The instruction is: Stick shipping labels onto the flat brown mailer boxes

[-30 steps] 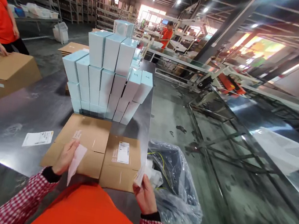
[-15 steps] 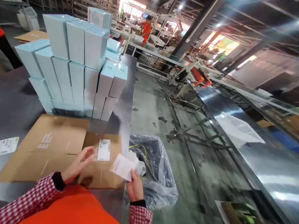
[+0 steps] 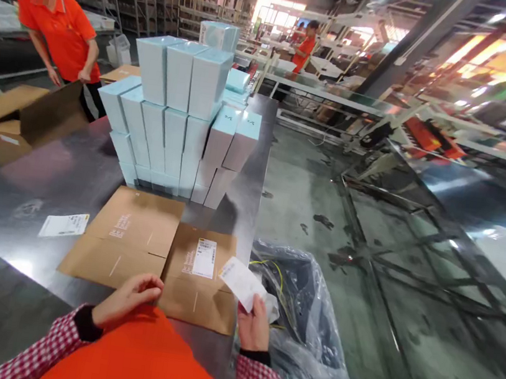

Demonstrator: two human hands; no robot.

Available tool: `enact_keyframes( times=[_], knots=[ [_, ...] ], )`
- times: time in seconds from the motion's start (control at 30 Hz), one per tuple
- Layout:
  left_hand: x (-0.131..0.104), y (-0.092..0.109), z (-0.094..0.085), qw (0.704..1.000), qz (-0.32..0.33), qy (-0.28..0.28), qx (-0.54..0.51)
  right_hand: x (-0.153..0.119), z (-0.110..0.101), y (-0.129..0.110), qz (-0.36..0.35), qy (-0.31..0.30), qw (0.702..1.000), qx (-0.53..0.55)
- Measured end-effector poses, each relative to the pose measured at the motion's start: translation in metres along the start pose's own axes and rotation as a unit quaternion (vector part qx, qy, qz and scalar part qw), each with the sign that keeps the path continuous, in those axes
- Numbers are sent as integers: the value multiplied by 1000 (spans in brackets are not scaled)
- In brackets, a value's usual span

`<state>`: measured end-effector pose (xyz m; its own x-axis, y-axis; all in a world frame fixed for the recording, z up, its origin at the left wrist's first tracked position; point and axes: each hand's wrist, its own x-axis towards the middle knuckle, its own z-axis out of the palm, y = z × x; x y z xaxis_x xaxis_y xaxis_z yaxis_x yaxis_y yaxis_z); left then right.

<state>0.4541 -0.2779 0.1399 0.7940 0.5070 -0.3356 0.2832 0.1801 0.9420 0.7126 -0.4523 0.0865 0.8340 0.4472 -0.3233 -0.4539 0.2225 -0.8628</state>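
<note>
We see the right hand (image 3: 254,329) pinching a white paper slip (image 3: 242,283) by its lower corner, fingers pressed together on it, the slip tilting up and to the left. Just right of that grip, a bin lined with a clear plastic bag (image 3: 309,323) stands beside the table edge; the slip hangs over the gap between the bag's rim and the cardboard.

To the left of the grip, the left hand (image 3: 129,301) is loosely curled and holds nothing, its fingertips near the front edge of the flattened cardboard boxes (image 3: 132,241). The smaller cardboard piece, just beside the slip, bears a white shipping label (image 3: 204,257).

Further left, a loose printed sheet (image 3: 64,225) lies on the steel table (image 3: 47,179). Beyond the cardboard, away from the hands, stands a stack of pale blue boxes (image 3: 183,117).

Far left, another person in an orange shirt (image 3: 65,34) stands behind an open carton (image 3: 4,117).
</note>
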Motion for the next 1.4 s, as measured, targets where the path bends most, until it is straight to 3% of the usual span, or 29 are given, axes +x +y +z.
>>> enact_keyframes(
  times=[0.13,0.23,0.33,0.43,0.6,0.73,0.9,1.1,1.4],
  knots=[
    [2,7,20,997,53,-32,-56,-51,92,28,126,-95,980,118],
    [0,8,22,990,60,40,-122,-89,128,36,181,-165,964,105],
    [-4,6,10,963,55,172,-198,-104,132,41,208,-207,955,46],
    [-9,5,-7,945,59,211,-241,-106,128,45,205,-253,945,-23],
    [-20,9,-30,968,72,140,-196,-117,136,53,167,-279,944,-57],
    [-29,15,-45,984,68,40,-162,-122,150,56,124,-305,938,-112],
    [-33,25,-66,991,95,25,-86,-109,177,35,7,-275,941,-199],
    [-27,34,-80,992,98,-41,-72,-82,198,-1,-8,-320,887,-334],
    [-20,25,-74,996,65,-45,-42,-68,186,-10,-13,-380,825,-419]
  ],
)
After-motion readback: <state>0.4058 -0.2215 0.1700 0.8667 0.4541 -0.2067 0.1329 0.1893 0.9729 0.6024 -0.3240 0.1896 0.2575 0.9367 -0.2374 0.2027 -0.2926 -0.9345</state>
